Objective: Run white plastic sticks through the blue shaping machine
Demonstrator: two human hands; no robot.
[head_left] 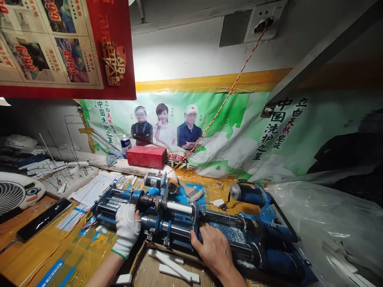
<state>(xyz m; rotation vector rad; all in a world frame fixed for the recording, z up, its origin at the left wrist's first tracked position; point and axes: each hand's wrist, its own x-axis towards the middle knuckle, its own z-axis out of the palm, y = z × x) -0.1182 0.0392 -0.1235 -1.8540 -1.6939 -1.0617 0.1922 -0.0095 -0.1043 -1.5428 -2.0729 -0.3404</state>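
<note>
A blue machine (239,233) with steel rods, motors and a chuck lies across the table. My left hand (128,226), in a white glove with some bare fingertip showing, is closed around a part at the machine's left side, below the chuck. My bare right hand (212,248) is closed on the front of a blue upright plate near the middle; its fingertips are partly hidden. Between the upright plates sits a white cylindrical piece (179,208). In front of the machine, a cardboard tray (149,275) holds several white strips (173,265).
Behind the machine are a brush (194,193), a red box (146,156) and a spray can (125,146). A phone (44,219) and a white fan (18,193) are at left. Clear plastic sheeting (335,223) lies at right. A twisted cord (230,93) hangs from the socket.
</note>
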